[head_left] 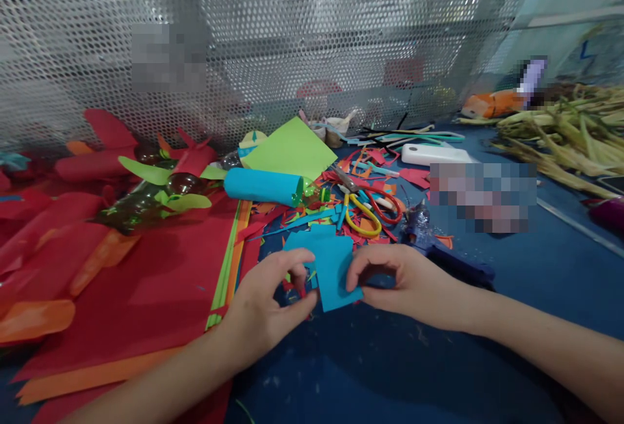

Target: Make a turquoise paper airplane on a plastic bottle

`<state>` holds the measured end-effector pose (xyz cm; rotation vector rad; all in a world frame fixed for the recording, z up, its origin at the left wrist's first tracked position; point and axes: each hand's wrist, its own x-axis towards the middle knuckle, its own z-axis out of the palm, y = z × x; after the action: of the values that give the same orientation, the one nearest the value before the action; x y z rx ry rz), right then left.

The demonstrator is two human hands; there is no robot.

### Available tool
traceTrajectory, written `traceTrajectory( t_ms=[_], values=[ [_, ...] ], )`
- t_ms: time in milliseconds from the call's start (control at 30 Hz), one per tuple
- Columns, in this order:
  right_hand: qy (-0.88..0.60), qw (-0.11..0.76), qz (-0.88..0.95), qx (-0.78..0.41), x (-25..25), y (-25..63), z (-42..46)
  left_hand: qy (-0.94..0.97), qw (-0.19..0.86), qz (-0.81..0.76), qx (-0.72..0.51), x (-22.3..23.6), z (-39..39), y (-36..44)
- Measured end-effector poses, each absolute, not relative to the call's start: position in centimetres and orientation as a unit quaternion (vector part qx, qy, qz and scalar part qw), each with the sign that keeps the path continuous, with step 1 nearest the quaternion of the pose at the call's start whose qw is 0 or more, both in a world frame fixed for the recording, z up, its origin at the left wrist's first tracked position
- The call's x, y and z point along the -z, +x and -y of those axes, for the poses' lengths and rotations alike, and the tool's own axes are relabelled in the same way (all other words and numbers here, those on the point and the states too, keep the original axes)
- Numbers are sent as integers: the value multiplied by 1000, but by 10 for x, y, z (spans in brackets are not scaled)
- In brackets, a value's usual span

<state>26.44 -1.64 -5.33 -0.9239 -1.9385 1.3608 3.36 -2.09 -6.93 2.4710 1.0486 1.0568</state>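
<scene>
"What are the two hands doing?"

"The right hand (397, 276) pinches a piece of blue paper (336, 276) by its lower right edge, between thumb and fingertips. The left hand (268, 300) is curled on the other side, thumb and forefinger apart in a loose C, the forefinger's tip at the paper's left edge. Whether it grips there, I can't tell."

"So the blue paper sits between them?"

"Yes, over the dark blue table (390, 372), tilted a little."

"And just beyond the hands?"

"A heap of paper scraps, with a yellow scissor handle (364, 230) and a red scissor handle (390, 220) lying on it. Further off, ahead of the left hand, is a bottle wrapped in blue paper (263, 186), its green neck (313, 195) pointing right. A light green sheet (292, 149) lies behind that."

"What's near the right hand?"

"A dark blue glue gun (453, 263), just past the wrist. Well beyond it lie a white object (433, 154) and, out to the right, dry husks (575, 128)."

"And left of the left hand?"

"Large red paper (160, 287), with orange strips (102, 369) near the forearm and a dark green bottle (134, 206) bearing light green blades (188, 202)."
</scene>
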Motion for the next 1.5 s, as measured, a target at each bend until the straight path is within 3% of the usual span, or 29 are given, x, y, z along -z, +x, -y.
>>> traceTrajectory(
  t_ms=[133, 233, 767, 1033, 1133, 1300, 1400, 1500],
  values=[
    [-356, 289, 725, -514, 54, 264, 18, 800, 292, -396, -343, 71, 23, 37],
    [-351, 290, 724, -518, 56, 264, 19, 801, 318, -401, -310, 68, 24, 38],
    [-367, 276, 791, -404, 53, 265, 19, 833, 174, -389, -353, 69, 22, 34],
    [-371, 250, 852, -273, 49, 271, 18, 867, 98, -358, -332, 69, 28, 34],
    [-318, 263, 880, -234, 50, 274, 17, 860, 175, -367, -309, 65, 31, 35],
    [-245, 293, 916, -127, 51, 277, 13, 741, 450, -416, -273, 61, 31, 38],
    [-225, 313, 918, -92, 50, 276, 14, 689, 484, -458, -285, 64, 30, 43],
    [-247, 279, 921, -117, 45, 276, 17, 664, 505, -461, -303, 66, 28, 47]
  ],
)
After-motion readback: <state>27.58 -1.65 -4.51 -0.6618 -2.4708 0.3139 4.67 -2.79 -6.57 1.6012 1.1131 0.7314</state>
